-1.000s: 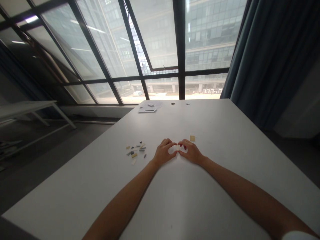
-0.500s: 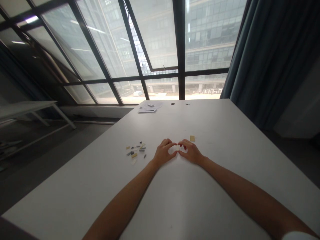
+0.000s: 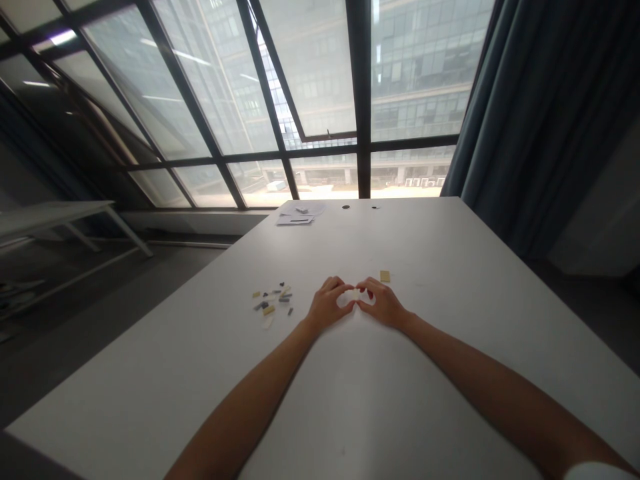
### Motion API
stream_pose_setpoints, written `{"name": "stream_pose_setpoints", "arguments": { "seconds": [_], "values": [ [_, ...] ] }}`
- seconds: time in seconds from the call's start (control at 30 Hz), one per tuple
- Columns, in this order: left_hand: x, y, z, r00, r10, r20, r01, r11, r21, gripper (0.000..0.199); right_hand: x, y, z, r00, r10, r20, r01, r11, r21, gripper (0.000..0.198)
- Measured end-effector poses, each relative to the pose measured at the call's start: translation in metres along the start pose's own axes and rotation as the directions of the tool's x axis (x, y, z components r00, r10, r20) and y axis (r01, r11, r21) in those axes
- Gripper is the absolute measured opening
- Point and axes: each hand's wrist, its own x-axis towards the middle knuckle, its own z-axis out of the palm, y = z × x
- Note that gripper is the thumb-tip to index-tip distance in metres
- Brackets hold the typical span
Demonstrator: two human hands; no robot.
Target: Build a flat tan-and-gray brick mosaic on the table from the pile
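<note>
My left hand (image 3: pixel 327 304) and my right hand (image 3: pixel 383 304) meet over the middle of the white table (image 3: pixel 430 393), thumbs and index fingers curved toward each other. Between their fingertips is a small pale toy brick (image 3: pixel 355 294), mostly covered, so its exact shape is unclear. Both hands pinch it from opposite sides. Just beyond my right hand lies a flat tan brick plate (image 3: pixel 385 275). Left of my left hand, several loose toy bricks (image 3: pixel 269 311) in tan, grey, black and white are scattered in a small group.
Papers (image 3: pixel 295 219) with a dark pen-like item lie at the table's far left corner. Two small dark round spots (image 3: pixel 345 207) mark the far edge. Large windows stand behind, a dark curtain (image 3: pixel 530 133) hangs right, and another table (image 3: pixel 55 217) is at left.
Both hands stay almost in place, with the pale brick showing slightly more between the fingertips. The loose bricks and the tan plate have not moved.
</note>
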Motion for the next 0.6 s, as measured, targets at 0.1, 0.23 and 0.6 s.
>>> {"name": "stream_pose_setpoints", "arguments": {
  "seconds": [0.1, 0.23, 0.6],
  "values": [
    [0.0, 0.0, 0.001, 1.0, 0.001, -0.001, -0.001, 1.0, 0.005, 0.031, 0.0, 0.0, 0.0, 1.0, 0.001, -0.001, -0.001, 1.0, -0.005, 0.027],
    [0.0, -0.001, 0.002, 0.999, -0.029, -0.026, 0.03, 0.999, 0.016, 0.034, 0.001, 0.002, 0.001, 1.0, 0.017, -0.017, -0.017, 1.0, -0.001, 0.028],
    [-0.001, -0.005, 0.003, 1.0, -0.012, -0.014, 0.012, 1.0, 0.006, 0.017, 0.004, 0.01, 0.002, 0.994, 0.086, -0.063, -0.084, 0.996, 0.04, 0.013]
  ]
}}
